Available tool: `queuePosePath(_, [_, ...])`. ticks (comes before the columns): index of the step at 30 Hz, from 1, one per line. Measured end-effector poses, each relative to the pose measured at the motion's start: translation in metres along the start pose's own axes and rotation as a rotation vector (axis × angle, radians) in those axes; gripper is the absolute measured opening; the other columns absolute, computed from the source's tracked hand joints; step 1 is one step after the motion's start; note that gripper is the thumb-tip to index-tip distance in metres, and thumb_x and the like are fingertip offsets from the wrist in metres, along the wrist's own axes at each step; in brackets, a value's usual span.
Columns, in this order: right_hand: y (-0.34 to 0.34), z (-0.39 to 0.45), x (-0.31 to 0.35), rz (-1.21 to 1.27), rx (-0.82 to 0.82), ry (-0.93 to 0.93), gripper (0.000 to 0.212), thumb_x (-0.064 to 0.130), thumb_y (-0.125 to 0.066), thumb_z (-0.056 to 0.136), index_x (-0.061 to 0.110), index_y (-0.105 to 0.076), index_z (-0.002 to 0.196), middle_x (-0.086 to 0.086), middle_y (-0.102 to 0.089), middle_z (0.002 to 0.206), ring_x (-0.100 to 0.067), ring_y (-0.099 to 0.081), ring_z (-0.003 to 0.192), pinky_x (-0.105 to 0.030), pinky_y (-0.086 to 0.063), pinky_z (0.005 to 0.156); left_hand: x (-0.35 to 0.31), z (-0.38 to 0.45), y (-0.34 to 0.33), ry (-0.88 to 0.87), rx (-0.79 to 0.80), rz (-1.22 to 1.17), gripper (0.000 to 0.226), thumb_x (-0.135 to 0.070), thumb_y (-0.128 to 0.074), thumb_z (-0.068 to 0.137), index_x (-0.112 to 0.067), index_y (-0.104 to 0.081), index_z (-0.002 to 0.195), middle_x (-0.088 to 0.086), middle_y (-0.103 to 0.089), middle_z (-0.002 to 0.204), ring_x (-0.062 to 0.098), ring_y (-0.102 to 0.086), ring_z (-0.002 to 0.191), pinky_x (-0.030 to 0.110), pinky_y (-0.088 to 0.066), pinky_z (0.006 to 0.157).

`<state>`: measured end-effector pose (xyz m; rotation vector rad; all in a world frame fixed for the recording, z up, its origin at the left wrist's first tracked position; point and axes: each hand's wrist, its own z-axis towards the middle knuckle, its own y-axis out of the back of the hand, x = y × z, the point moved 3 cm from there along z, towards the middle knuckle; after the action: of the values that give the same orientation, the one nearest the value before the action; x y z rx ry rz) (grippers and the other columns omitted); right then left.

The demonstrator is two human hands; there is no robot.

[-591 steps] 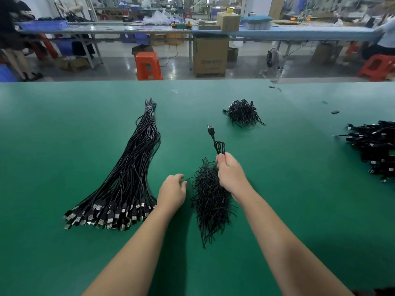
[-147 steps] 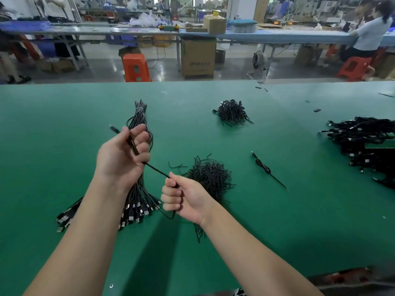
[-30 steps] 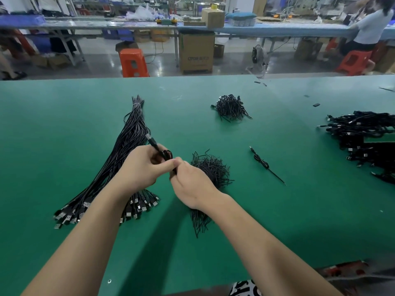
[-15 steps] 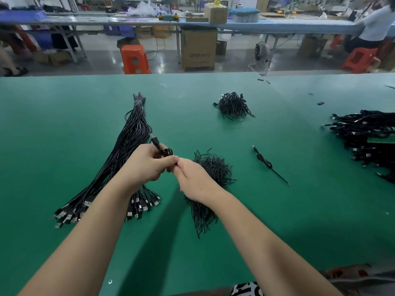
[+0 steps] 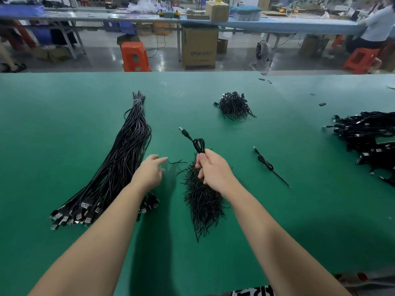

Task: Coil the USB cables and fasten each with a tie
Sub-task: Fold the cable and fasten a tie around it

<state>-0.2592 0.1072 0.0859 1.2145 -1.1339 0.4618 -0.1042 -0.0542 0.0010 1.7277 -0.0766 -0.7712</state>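
My right hand (image 5: 214, 171) grips a coiled cable (image 5: 197, 144) above the pile of ties (image 5: 203, 199) on the green table (image 5: 64, 124). My left hand (image 5: 149, 171), fingers loosely straight and holding nothing, points toward a loose tie (image 5: 174, 161) beside the long cable bundle (image 5: 119, 165)

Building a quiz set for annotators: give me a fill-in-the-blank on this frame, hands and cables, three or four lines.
1. The coiled cable is gripped by the ____ hand.
2. The left hand reaches with straight fingers toward a loose tie and holds ____.
3. The bundle of straight cables lies on the ____ side of the pile of ties.
4. The mat covering the table is ____ in colour.

Missing words: right; nothing; left; green
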Motion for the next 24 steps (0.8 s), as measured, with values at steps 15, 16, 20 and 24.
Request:
queuePosePath(15, [0.0, 0.005, -0.009, -0.044, 0.082, 0.001, 0.032, 0.033, -0.033, 0.106, 0.019, -0.055, 0.088, 0.0, -0.05, 0.074, -0.016, -0.047, 0.068, -0.054, -0.054, 0.084, 0.005, 0.029, -0.031, -0.002, -0.152, 0.143, 0.025, -0.014, -0.049, 0.101, -0.016, -0.07, 0.116, 0.006, -0.053, 0.138, 0.026, -0.043, 0.125, 0.041, -0.049, 0.082])
queuePosePath(16, [0.0, 0.005, -0.009, -0.038, 0.082, -0.002, 0.032, 0.033, -0.033, 0.106, 0.019, -0.055, 0.089, 0.0, -0.051, 0.075, -0.016, -0.048, 0.068, -0.054, -0.054, 0.084, 0.008, 0.027, -0.03, -0.006, -0.187, 0.11, 0.021, -0.015, -0.051, 0.101, -0.013, -0.07, 0.11, 0.007, -0.057, 0.127, 0.025, -0.044, 0.118, 0.038, -0.047, 0.078])
queuePosePath(20, [-0.003, 0.005, -0.011, -0.013, 0.084, -0.012, 0.032, 0.032, -0.033, 0.106, 0.016, -0.056, 0.09, 0.0, -0.053, 0.078, -0.015, -0.049, 0.067, -0.05, -0.054, 0.081, 0.01, 0.023, -0.025, 0.045, -0.194, 0.152, 0.014, -0.019, -0.052, 0.101, -0.01, -0.063, 0.103, 0.008, -0.049, 0.116, 0.025, -0.04, 0.111, 0.035, -0.04, 0.07])
queuePosePath(24, [-0.007, 0.003, -0.009, -0.021, 0.088, -0.009, 0.033, 0.034, -0.033, 0.107, 0.016, -0.055, 0.089, 0.0, -0.054, 0.074, -0.013, -0.049, 0.061, -0.041, -0.053, 0.072, 0.007, 0.017, -0.023, 0.076, -0.095, 0.363, 0.012, -0.01, -0.045, 0.1, -0.009, -0.053, 0.108, 0.012, -0.046, 0.119, 0.028, -0.039, 0.113, 0.032, -0.042, 0.076])
